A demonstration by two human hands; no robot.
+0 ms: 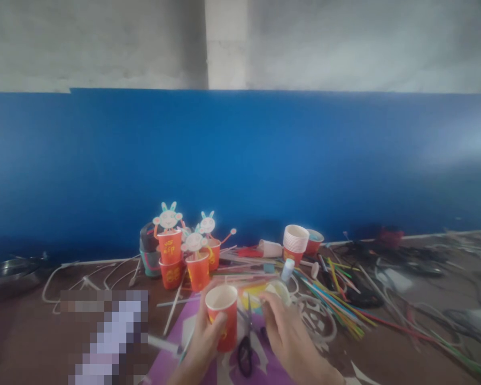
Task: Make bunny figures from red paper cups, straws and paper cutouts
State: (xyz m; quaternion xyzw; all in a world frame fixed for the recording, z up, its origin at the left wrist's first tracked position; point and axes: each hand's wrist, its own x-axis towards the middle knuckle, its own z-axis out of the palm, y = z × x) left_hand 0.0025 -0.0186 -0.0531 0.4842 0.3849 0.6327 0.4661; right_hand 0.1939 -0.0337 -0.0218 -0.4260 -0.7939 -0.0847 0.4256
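Note:
My left hand is wrapped round a red paper cup with yellow print, held upright with its white inside showing. To its right, my right hand has its fingers curled together; what they hold, if anything, is too blurred to make out. A pale round dish lies just beyond those fingers, partly hidden by them. Between my hands, black-handled scissors rest on a purple sheet, blades pointing away. A white-capped bottle stands behind the dish.
Several red cups with paper rabbit figures stand at the back left. Stacked paper cups are at the back right. Bundled colourful sticks, white paper cut-outs and cables spread across the right. A blue panel closes off the back.

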